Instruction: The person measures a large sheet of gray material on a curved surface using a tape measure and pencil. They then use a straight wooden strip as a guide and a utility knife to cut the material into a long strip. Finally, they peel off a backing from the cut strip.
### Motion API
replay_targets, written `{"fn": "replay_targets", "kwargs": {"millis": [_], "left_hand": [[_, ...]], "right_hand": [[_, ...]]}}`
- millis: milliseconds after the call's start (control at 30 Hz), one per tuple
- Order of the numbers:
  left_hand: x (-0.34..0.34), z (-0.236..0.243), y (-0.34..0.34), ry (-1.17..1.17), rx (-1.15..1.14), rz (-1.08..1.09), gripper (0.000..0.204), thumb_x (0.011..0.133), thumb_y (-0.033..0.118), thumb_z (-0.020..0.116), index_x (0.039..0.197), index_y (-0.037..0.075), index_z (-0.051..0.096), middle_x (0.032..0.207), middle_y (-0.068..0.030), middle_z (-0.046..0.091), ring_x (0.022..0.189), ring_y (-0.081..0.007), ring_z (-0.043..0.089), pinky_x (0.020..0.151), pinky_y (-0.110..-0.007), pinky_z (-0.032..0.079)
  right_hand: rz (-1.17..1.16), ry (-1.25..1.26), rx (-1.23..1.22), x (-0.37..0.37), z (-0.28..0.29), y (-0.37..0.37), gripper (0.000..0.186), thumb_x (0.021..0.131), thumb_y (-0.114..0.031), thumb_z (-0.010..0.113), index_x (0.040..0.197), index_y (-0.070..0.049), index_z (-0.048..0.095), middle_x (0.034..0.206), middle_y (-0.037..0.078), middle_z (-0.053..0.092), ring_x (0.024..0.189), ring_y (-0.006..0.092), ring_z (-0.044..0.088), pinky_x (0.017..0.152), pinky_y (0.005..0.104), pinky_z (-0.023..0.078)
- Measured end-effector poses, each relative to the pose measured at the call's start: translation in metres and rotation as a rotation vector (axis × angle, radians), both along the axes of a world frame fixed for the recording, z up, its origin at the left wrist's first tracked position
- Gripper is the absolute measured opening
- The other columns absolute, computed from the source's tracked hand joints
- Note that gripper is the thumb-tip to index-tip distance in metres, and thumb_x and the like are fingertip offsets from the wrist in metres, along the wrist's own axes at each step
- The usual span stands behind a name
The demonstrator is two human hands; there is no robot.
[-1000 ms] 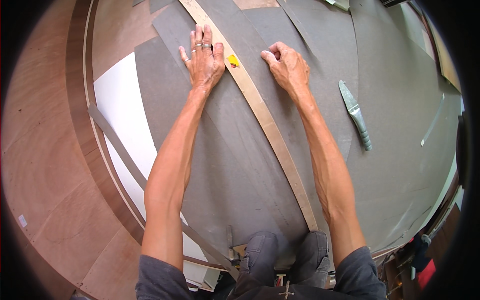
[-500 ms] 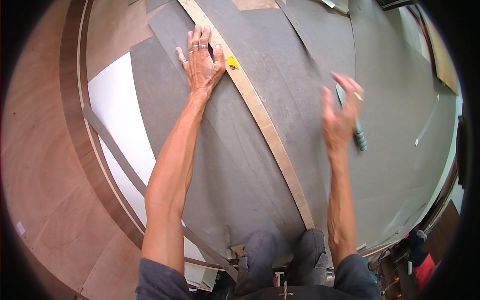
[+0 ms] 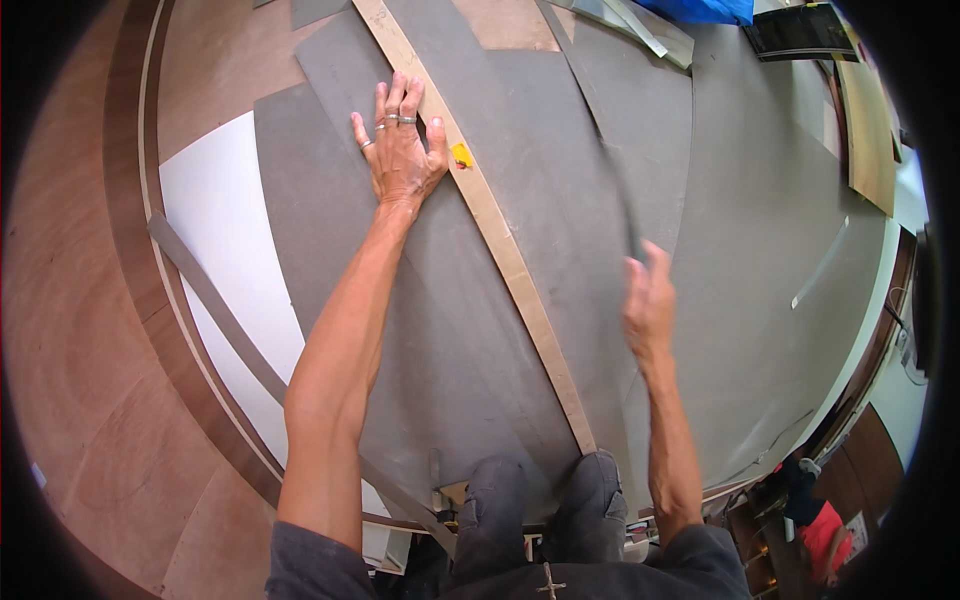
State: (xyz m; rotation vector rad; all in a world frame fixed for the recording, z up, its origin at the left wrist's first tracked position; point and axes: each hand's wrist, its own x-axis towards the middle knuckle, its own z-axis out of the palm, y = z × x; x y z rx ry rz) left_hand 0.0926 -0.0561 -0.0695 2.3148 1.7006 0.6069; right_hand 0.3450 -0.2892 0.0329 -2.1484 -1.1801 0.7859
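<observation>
Our left hand [image 3: 403,165] is lying spread and ungripping against a long, narrow tan strip [image 3: 478,192], which is slanting past its thumb, showing a yellow patch [image 3: 461,156] there. Rightward, our right hand [image 3: 652,310] is grasping a blurred, slender grey tool [image 3: 628,215], extending beyond the fingers.

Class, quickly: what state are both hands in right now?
Left hand: open, laid partly on the strip.
Right hand: closed, holding the knife, blurred.
</observation>
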Motion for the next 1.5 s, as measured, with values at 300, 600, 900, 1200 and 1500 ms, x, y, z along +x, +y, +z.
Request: {"fn": "replay_targets", "kwargs": {"millis": [300, 600, 900, 1200, 1500], "left_hand": [[0.002, -0.001, 0.001, 0.003, -0.021, 0.01, 0.06, 0.093, 0.032, 0.052, 0.152, 0.025, 0.041, 0.162, -0.0009, 0.036, 0.152, -0.026, 0.028, 0.123, -0.06, 0.005], [0.002, 0.0, 0.0, 0.017, -0.02, 0.012, 0.061, 0.092, 0.031, 0.053, 0.152, 0.026, 0.041, 0.162, 0.0002, 0.036, 0.152, -0.0255, 0.028, 0.123, -0.061, 0.006], [-0.002, -0.007, 0.002, 0.022, -0.002, 0.022, 0.061, 0.092, 0.035, 0.053, 0.152, 0.03, 0.041, 0.162, 0.0031, 0.034, 0.151, -0.0234, 0.029, 0.123, -0.062, 0.006], [0.0, -0.005, 0.001, 0.017, 0.007, 0.011, 0.059, 0.094, 0.032, 0.05, 0.152, 0.028, 0.041, 0.163, 0.0014, 0.035, 0.151, -0.0251, 0.029, 0.123, -0.061, 0.007], [0.002, -0.007, 0.004, 0.014, 0.028, 0.007, 0.06, 0.093, 0.036, 0.053, 0.152, 0.029, 0.04, 0.161, 0.0033, 0.035, 0.151, -0.0234, 0.029, 0.122, -0.063, 0.008]], "right_hand": [[0.202, 0.238, -0.114, -0.088, -0.034, 0.176, 0.034, 0.107, -0.03, 0.047, 0.119, 0.001, 0.052, 0.083, 0.029, 0.068, 0.082, 0.0505, 0.065, 0.072, 0.0568, 0.048], [0.316, 0.097, -0.209, -0.098, -0.036, 0.183, 0.031, 0.105, -0.03, 0.049, 0.118, -0.001, 0.046, 0.083, 0.031, 0.068, 0.08, 0.0525, 0.066, 0.071, 0.0604, 0.049], [0.349, 0.106, -0.303, -0.073, -0.033, 0.027, 0.03, 0.105, -0.027, 0.051, 0.121, -0.002, 0.045, 0.079, 0.03, 0.065, 0.073, 0.0515, 0.062, 0.064, 0.0577, 0.047], [0.284, 0.21, -0.169, -0.073, -0.012, 0.132, 0.026, 0.105, -0.027, 0.05, 0.113, -0.001, 0.047, 0.077, 0.028, 0.066, 0.072, 0.0497, 0.064, 0.064, 0.0562, 0.047], [0.349, 0.043, -0.158, -0.096, -0.038, 0.187, 0.032, 0.105, -0.032, 0.048, 0.112, 0.0, 0.046, 0.082, 0.029, 0.068, 0.077, 0.0517, 0.066, 0.07, 0.0603, 0.05]]}}
